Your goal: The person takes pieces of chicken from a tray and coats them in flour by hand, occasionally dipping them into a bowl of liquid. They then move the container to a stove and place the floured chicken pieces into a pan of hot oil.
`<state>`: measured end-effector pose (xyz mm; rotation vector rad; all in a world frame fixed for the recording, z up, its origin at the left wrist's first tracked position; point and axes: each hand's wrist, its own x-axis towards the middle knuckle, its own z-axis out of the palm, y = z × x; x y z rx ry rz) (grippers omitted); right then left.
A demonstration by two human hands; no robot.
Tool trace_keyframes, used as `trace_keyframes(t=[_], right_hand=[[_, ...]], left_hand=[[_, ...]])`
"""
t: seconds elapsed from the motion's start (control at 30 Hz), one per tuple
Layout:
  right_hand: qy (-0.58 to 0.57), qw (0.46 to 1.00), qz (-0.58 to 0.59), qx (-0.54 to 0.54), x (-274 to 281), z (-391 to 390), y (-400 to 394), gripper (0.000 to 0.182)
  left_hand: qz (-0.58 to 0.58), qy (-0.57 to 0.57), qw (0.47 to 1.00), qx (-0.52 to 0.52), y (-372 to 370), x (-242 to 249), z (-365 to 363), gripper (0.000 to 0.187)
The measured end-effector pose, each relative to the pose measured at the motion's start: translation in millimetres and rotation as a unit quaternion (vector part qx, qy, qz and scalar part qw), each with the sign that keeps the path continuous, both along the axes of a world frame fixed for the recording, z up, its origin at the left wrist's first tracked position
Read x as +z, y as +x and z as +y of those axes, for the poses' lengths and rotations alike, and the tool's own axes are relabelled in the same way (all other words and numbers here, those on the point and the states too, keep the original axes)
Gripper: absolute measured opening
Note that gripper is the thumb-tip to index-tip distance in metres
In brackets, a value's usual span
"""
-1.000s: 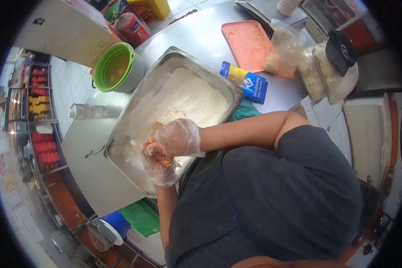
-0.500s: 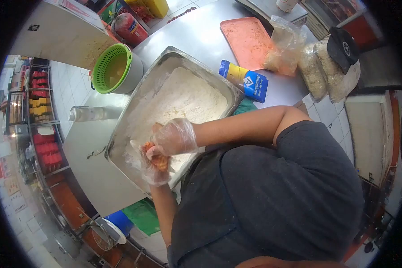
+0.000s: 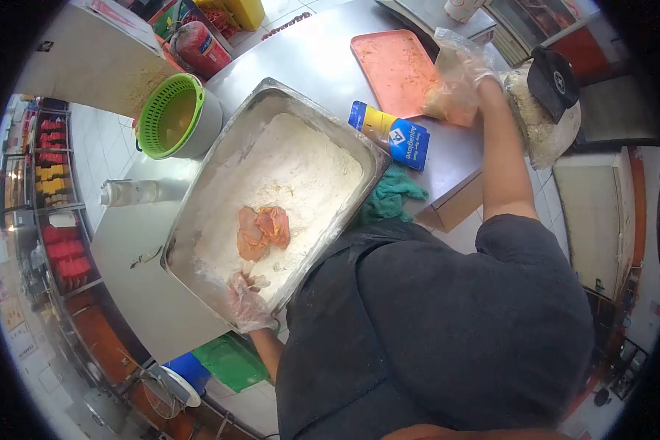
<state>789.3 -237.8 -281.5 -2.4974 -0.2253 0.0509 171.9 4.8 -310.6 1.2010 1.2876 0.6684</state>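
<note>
Raw chicken pieces, pinkish and opened out flat, lie on the white flour in a deep metal tray. Just below them, at the tray's near-left end, my left hand is open in a clear, flour-dusted plastic glove, fingers loosely bent and holding nothing. My right hand, also gloved, reaches out to a clear plastic bag with pale contents, beside the orange tray. Its fingers blend into the bag's plastic, so I cannot tell whether they grip it.
A blue and yellow Aquaglove pack and a green cloth lie right of the metal tray. Left of it are a bucket with a green basket and a clear container. A filled bag with a black cap stands far right.
The chicken, held between both hands before, now lies spread on the flour. My right hand has moved away to the plastic bag; my left hand has let go and dropped back slightly.
</note>
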Motion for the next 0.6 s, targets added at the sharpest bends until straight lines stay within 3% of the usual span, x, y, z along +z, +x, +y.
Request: trace_keyframes(t=[0.1, 0.17, 0.23, 0.37, 0.43, 0.47, 0.53, 0.6], right_hand=[[0.017, 0.983, 0.181, 0.017, 6, -8, -6, 0.024], [0.012, 0.968, 0.248, 0.041, 15, -6, -14, 0.024], [0.024, 0.954, 0.295, 0.052, 23, -1, -17, 0.023], [0.094, 0.920, 0.376, 0.047, -14, 1, 30, 0.022], [0.254, 0.870, 0.381, 0.181, 1, 18, 16, 0.020], [0.253, 0.870, 0.383, 0.181, -4, 23, 13, 0.020], [0.017, 0.899, 0.345, 0.268, -7, 27, 13, 0.020], [-0.219, 0.866, 0.235, 0.383, -4, 45, -12, 0.020]], left_hand=[[-0.005, 0.030, 0.999, 0.011, 4, 12, 3, 0.032], [0.018, 0.035, 0.998, -0.047, 10, 24, 7, 0.030], [0.013, 0.047, 0.998, -0.043, 13, 28, 8, 0.029], [-0.007, 0.072, 0.997, -0.040, 7, 25, 12, 0.029], [-0.017, 0.066, 0.997, -0.035, -5, 12, 12, 0.028], [-0.030, 0.061, 0.997, -0.031, -6, 11, 11, 0.027], [-0.029, 0.062, 0.997, -0.026, -7, 8, 9, 0.028], [-0.029, 0.065, 0.997, -0.021, -6, 7, 8, 0.030]])
